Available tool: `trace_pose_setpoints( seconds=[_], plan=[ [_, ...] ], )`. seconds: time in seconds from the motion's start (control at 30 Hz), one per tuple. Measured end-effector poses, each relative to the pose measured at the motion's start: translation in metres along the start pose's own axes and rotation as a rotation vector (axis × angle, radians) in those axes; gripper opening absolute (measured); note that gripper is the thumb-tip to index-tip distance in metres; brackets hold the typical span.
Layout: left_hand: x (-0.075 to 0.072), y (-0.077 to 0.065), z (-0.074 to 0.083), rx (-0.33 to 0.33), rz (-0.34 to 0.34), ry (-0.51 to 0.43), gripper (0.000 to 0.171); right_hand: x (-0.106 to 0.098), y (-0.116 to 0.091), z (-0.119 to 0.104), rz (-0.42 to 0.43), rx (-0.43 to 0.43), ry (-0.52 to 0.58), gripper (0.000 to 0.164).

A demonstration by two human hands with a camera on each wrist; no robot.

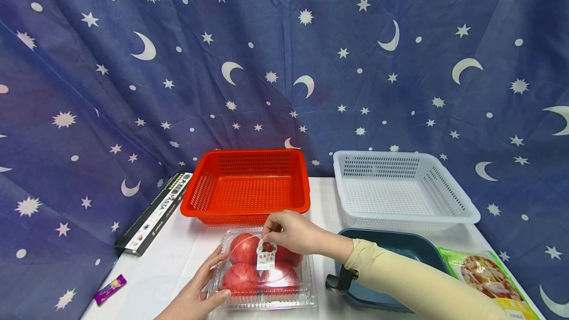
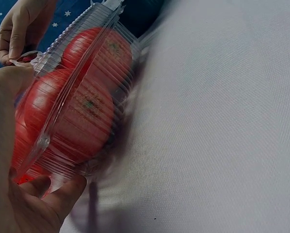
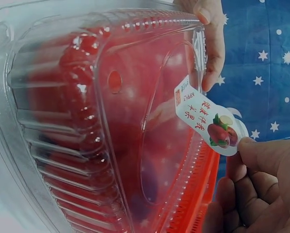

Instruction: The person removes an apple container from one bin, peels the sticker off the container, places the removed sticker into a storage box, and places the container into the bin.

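Clear box, head view: I see it on the white table, in front of the red basket, with four red fruit showing through the plastic.
Left hand: spread wide along the box's left side, touching it, thumb at the front corner; I see no grip closed around anything.
Right hand: reaches over the box, thumb and fingertips pinching the top of a printed tag.
Cream sleeve: crosses above the dark blue tub, right of the box.
Basket row: the white basket stands to the right of the red one, both before the starry curtain.
Packets: I have a PASTA box and a small purple packet on the left, a green packet far right.
Left wrist view: the left hand's digits lie apart against the box; beyond, I see the right hand pinching the tag.
Right wrist view: I read APPLE on the tag; its rounded end is between thumb and forefinger, lifted clear of the box top. I cannot tell whether its lower end is attached.
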State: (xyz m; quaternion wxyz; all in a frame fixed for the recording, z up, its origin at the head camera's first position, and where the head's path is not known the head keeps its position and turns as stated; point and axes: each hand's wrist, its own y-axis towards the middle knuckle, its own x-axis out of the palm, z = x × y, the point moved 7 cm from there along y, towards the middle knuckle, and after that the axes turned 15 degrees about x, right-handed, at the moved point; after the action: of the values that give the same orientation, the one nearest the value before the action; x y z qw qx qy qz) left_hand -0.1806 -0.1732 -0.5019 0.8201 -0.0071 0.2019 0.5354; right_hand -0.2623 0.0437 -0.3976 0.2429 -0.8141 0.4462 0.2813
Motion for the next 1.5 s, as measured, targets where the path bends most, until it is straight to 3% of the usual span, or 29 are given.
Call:
trace_pose_setpoints(
  seconds=[0.43,0.63,1.07,1.5],
  plan=[
    [0.000,0.000,0.000,0.029,0.004,0.011,0.068,-0.004,-0.003,0.000,-0.009,0.031,0.028,0.010],
    [0.000,0.000,0.000,0.068,0.014,0.010,0.069,-0.018,-0.003,-0.004,0.021,0.016,0.113,0.008],
    [0.000,0.000,-0.001,0.035,0.009,0.020,0.070,-0.026,-0.006,0.000,0.009,0.022,0.133,0.008],
    [0.000,0.000,0.000,0.014,0.007,0.003,0.069,-0.071,-0.024,0.027,0.085,0.037,0.123,0.011]
  ],
)
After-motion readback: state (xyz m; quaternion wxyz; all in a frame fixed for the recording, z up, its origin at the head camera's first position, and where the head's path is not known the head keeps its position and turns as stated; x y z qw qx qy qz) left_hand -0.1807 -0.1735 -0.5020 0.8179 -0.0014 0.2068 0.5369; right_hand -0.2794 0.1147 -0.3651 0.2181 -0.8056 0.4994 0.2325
